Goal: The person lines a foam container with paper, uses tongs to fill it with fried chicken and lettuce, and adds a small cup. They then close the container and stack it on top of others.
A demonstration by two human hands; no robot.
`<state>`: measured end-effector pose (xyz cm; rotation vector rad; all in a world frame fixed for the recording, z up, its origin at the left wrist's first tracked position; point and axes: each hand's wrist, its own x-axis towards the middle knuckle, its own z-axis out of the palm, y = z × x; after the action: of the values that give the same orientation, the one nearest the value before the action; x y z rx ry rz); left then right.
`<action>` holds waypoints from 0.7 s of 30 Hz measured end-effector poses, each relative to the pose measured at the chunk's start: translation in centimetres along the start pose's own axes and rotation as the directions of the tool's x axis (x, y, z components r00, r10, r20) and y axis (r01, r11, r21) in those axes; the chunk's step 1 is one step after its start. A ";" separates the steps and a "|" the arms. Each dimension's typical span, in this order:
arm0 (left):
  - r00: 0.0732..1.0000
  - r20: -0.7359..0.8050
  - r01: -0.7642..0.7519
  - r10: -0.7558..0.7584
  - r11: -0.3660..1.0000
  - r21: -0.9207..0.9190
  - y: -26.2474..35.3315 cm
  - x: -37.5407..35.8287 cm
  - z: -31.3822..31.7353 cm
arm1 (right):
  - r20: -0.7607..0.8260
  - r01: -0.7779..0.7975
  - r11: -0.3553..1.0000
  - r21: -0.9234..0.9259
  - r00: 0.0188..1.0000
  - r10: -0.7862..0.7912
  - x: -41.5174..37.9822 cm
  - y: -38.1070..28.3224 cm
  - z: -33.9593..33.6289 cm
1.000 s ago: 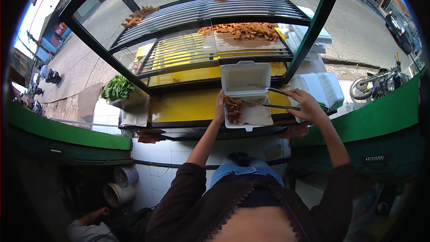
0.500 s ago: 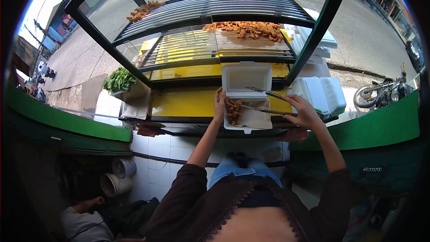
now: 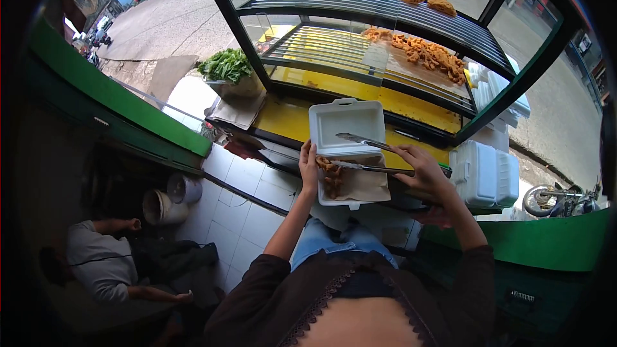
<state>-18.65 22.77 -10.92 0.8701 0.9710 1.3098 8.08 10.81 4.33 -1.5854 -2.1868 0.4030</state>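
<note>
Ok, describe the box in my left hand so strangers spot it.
Start at the black-framed display case. On its near side, your left hand holds an open white box. Unlike the white boxes at right, it shows paper and fried pieces inside.

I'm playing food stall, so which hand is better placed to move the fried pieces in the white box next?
Probably the right hand: it holds the tongs, spread open, with one tip at the fried pieces. The left hand is busy holding the white box by its left side.
</note>
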 end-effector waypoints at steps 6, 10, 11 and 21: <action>0.958 -0.282 0.049 -0.051 0.999 -0.017 7.3 0.1 -8.1 | 0.053 0.166 0.979 0.118 0.983 -0.173 8.4 -4.8 3.4; 0.934 -0.358 -0.019 0.006 0.999 -0.031 9.4 2.5 -16.1 | 0.111 0.249 0.954 0.168 0.957 -0.269 14.6 -9.1 6.6; 0.919 -0.394 -0.016 0.008 1.000 -0.015 10.2 3.1 -17.8 | 0.112 0.277 0.944 0.176 0.948 -0.299 16.2 -9.9 7.8; 0.917 -0.395 -0.083 0.051 0.995 -0.064 17.9 10.9 -32.5 | -0.034 0.279 0.951 0.132 0.960 -0.277 31.3 -19.4 11.2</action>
<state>-55.31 34.36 -7.08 0.5909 1.1978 1.6094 -21.95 34.54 8.29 -1.1837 -2.2760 0.4402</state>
